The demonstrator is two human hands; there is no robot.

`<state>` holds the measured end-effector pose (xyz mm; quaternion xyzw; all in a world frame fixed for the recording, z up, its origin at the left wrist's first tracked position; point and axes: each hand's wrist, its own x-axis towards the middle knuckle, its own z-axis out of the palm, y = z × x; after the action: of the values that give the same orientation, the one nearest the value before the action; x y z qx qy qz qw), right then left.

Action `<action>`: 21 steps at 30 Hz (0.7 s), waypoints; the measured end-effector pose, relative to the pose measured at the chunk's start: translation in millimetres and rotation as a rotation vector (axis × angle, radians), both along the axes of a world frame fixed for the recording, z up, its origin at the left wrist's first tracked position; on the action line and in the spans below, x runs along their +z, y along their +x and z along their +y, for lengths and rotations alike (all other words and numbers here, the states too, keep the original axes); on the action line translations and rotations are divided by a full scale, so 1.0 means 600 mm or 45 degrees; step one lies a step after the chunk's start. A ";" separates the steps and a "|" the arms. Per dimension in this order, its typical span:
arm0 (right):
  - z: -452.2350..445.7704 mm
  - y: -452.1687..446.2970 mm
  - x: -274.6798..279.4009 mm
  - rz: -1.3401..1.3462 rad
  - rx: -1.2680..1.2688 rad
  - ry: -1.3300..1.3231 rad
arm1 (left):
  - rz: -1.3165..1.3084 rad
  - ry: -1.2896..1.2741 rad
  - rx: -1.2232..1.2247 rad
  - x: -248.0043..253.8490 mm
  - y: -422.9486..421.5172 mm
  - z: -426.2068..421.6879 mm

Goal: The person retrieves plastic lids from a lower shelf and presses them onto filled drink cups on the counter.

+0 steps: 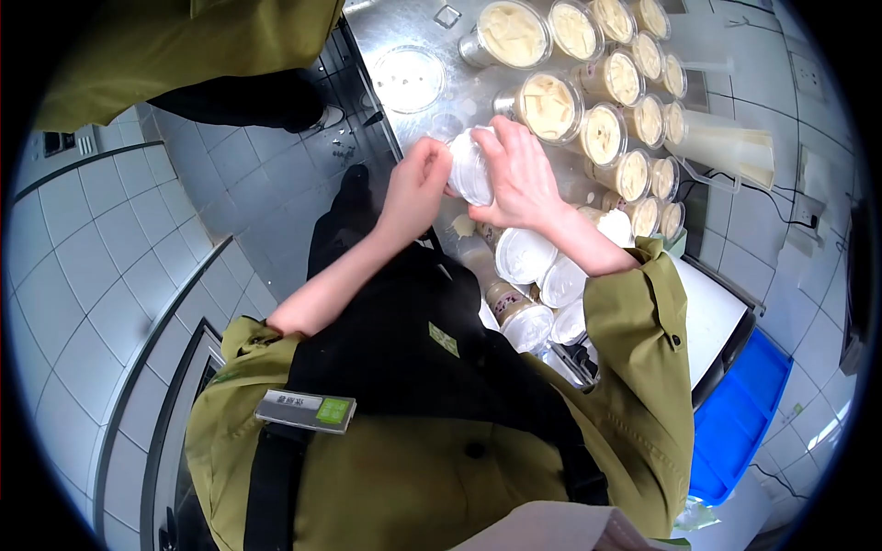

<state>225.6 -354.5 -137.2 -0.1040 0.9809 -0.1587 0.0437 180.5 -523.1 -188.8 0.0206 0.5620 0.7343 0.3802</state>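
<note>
Over the metal counter, both hands hold a white plastic lid (471,170), its round face tilted toward me. My left hand (415,188) is closed, fingertips pinched at the lid's left edge. Thumb and fingers of my right hand (522,179) wrap around its other side. Whether a cup sits beneath the lid is hidden. Just beyond my right hand stands an open clear cup (549,106) with pale, cream-coloured pieces inside. Below my hands, several cups with white lids, such as this lidded cup (526,255), crowd the counter's near side.
Rows of open filled cups (620,78) line the metal counter (381,28). A clear round lid (408,80) lies at its left. A plastic pitcher (735,151) stands by the tiled wall. At lower right is a blue tray (740,413). Another person's sleeve (202,46) shows upper left.
</note>
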 end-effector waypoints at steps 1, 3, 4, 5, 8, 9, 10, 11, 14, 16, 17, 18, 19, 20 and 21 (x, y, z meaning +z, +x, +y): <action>0.000 0.000 0.000 0.005 0.000 0.004 | 0.025 -0.051 0.075 0.017 0.005 0.004; 0.001 0.000 -0.002 0.023 -0.004 -0.011 | 0.165 -0.097 0.100 0.019 0.013 0.008; 0.001 0.000 -0.003 0.030 -0.006 -0.020 | 0.233 -0.123 0.112 0.018 0.015 0.010; 0.000 0.001 -0.003 0.031 -0.008 -0.022 | 0.317 -0.180 0.140 0.020 0.018 0.012; -0.001 0.000 -0.003 0.054 -0.012 -0.028 | 0.518 -0.322 0.184 0.028 0.022 0.021; -0.001 -0.001 -0.004 0.073 -0.010 -0.031 | 0.548 -0.352 0.179 0.032 0.021 0.023; -0.001 0.000 -0.005 0.090 -0.006 -0.037 | 0.577 -0.385 0.175 0.035 0.023 0.025; -0.001 0.000 -0.005 0.084 -0.015 -0.041 | 0.600 -0.384 0.179 0.034 0.023 0.027; -0.002 0.000 -0.004 0.065 -0.030 -0.059 | 0.636 -0.374 0.176 0.029 0.022 0.028; -0.002 0.000 -0.005 0.051 -0.031 -0.063 | 0.614 -0.339 0.152 0.027 0.020 0.027; -0.002 0.000 -0.005 0.057 -0.032 -0.072 | 0.604 -0.335 0.141 0.027 0.019 0.026; -0.003 0.000 -0.006 0.066 -0.035 -0.079 | 0.584 -0.333 0.126 0.027 0.017 0.025; -0.003 0.000 -0.006 0.073 -0.037 -0.085 | 0.562 -0.331 0.111 0.026 0.016 0.024; -0.003 0.000 -0.006 0.074 -0.040 -0.082 | 0.541 -0.328 0.096 0.025 0.015 0.023; -0.004 0.000 -0.005 0.075 -0.042 -0.080 | 0.528 -0.310 0.096 0.025 0.015 0.023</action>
<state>225.6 -356.9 -140.1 -0.0937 0.9778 -0.1869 0.0090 189.4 -509.4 -173.8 0.1039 0.7127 0.6549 0.2289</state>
